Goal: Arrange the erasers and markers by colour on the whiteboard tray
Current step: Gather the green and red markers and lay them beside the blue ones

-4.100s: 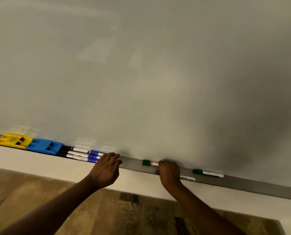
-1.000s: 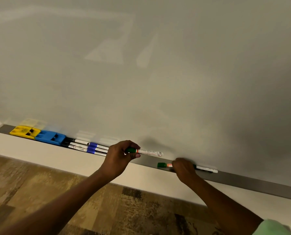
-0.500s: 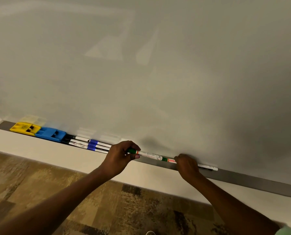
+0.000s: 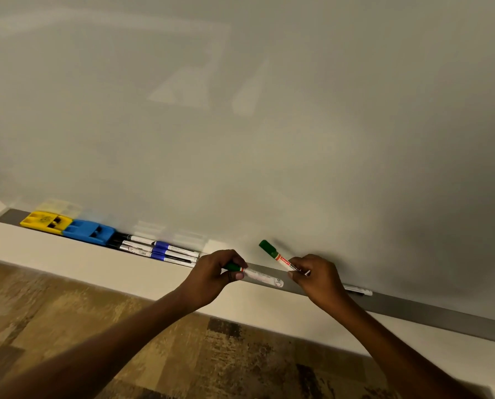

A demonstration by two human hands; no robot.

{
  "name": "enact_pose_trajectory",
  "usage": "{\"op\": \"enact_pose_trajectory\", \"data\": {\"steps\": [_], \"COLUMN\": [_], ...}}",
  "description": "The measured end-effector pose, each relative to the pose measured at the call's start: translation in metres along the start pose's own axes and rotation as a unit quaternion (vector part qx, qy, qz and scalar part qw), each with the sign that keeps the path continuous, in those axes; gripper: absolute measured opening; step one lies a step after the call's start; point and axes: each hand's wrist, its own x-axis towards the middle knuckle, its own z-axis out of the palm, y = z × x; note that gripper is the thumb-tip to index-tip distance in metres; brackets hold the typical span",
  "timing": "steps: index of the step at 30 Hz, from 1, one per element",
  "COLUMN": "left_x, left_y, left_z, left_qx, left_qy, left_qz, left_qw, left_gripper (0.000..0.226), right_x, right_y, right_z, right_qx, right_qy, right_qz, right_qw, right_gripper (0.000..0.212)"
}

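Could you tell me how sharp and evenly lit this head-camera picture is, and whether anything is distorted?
Head view: dim, warm light; the whiteboard carries pale window-like reflections and darkens toward the right. Wide-angle bend curves the tray. The right hand holds a green marker whose cap is slightly motion-blurred, with a soft shadow on the board; the left hand is fairly sharp.

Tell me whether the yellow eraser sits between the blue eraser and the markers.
No, the blue eraser sits between the yellow eraser and the markers.
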Motion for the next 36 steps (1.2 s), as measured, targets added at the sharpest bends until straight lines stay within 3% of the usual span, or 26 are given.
{"op": "enact_pose_trajectory", "data": {"steps": [7, 13, 20, 28, 36], "left_x": [-0.003, -0.006, -0.012, -0.014, -0.003], "left_y": [0.007, 0.012, 0.009, 0.009, 0.011], "left_z": [0.007, 0.012, 0.017, 0.028, 0.029], "left_qx": [-0.029, -0.104, -0.147, -0.179, -0.194], "left_qy": [-0.032, -0.030, -0.006, 0.050, 0.055], "left_qz": [0.033, 0.021, 0.040, 0.067, 0.065], "left_qw": [0.999, 0.994, 0.988, 0.980, 0.977], "left_gripper": [0.010, 0.022, 0.025, 0.022, 0.009], "right_x": [-0.008, -0.009, -0.011, -0.011, -0.007], "right_y": [-0.028, -0.040, -0.043, -0.039, -0.032], "right_z": [-0.012, -0.011, -0.007, -0.011, -0.004], "right_qx": [0.098, 0.089, 0.108, 0.263, 0.308], "right_qy": [-0.080, -0.131, -0.125, -0.133, -0.083], "right_qz": [-0.010, -0.027, -0.021, 0.064, 0.109], "right_qw": [0.992, 0.987, 0.986, 0.953, 0.941], "right_gripper": [0.028, 0.032, 0.034, 0.034, 0.015]}}
